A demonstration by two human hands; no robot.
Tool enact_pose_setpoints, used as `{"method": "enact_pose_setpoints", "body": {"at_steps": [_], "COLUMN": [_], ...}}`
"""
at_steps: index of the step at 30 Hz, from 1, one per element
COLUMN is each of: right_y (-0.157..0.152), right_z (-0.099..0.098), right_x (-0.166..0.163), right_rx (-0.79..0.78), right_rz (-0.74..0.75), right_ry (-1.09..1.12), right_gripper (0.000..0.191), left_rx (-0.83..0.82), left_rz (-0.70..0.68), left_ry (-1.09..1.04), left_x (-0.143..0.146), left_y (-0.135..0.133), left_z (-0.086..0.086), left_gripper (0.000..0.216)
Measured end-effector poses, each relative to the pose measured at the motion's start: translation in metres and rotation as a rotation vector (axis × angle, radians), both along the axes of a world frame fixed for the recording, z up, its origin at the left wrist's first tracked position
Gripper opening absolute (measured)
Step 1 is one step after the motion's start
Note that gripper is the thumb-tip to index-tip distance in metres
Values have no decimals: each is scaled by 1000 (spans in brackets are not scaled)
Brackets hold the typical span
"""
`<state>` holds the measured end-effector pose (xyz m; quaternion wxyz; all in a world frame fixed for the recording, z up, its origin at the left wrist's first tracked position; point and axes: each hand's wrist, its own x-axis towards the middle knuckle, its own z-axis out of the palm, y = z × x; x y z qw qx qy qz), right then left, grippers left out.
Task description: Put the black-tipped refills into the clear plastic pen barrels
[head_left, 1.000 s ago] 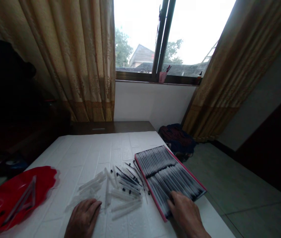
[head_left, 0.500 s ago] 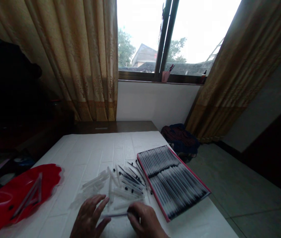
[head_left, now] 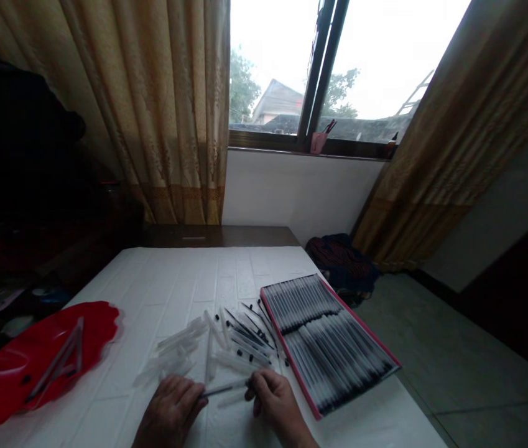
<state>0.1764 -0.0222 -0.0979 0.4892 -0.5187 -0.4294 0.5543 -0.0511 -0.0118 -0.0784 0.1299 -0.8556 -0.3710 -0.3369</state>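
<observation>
My left hand (head_left: pixel 170 414) and my right hand (head_left: pixel 275 404) are at the near edge of the white table (head_left: pixel 184 280), both pinched on one thin pen refill (head_left: pixel 224 390) held level between them. Just beyond lies a loose pile of clear pen barrels (head_left: pixel 184 354) and dark-tipped refills (head_left: pixel 245 339). To the right sits a flat red-edged box (head_left: pixel 329 342) packed with rows of refills.
A red plastic tray (head_left: pixel 16 367) with a few assembled pens lies at the table's left. Behind are curtains, a window sill with a pink cup (head_left: pixel 318 142), a dark bundle (head_left: pixel 341 261) on the floor, and dark furniture on the left.
My right hand left the box, came to the middle with a refill, and my left hand closed on its other end.
</observation>
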Motion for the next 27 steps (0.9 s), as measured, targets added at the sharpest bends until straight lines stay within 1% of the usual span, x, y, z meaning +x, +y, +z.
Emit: {"method": "enact_pose_setpoints", "body": {"at_steps": [5, 10, 16, 18, 20, 22, 24, 27], "right_y": [-3, -9, -10, -9, -10, -10, -10, -11], "right_z": [-1, 4, 4, 5, 7, 9, 8, 4], "right_x": [-2, 3, 6, 8, 10, 11, 12, 11], "right_rx": [46, 125, 211, 285, 402, 495, 489, 336], "right_rz": [-22, 3, 11, 5, 6, 1, -20, -14], "right_ry": [-92, -180, -149, -171, -223, -266, -282, -264], "right_gripper": [50, 41, 27, 22, 17, 16, 18, 34], "left_rx": [-23, -48, -53, -52, -56, -67, -81, -78], "left_rz": [-12, -30, -48, -48, -53, -56, -54, -45], "left_ry": [3, 11, 8, -1, -2, -3, -7, -18], "left_x": [2, 3, 3, 3, 2, 1, 1, 1], "left_y": [0, 0, 0, 0, 0, 1, 2, 2], "left_z": [2, 3, 4, 3, 2, -1, -3, -6], "left_gripper": [25, 26, 27, 26, 25, 25, 25, 25]}}
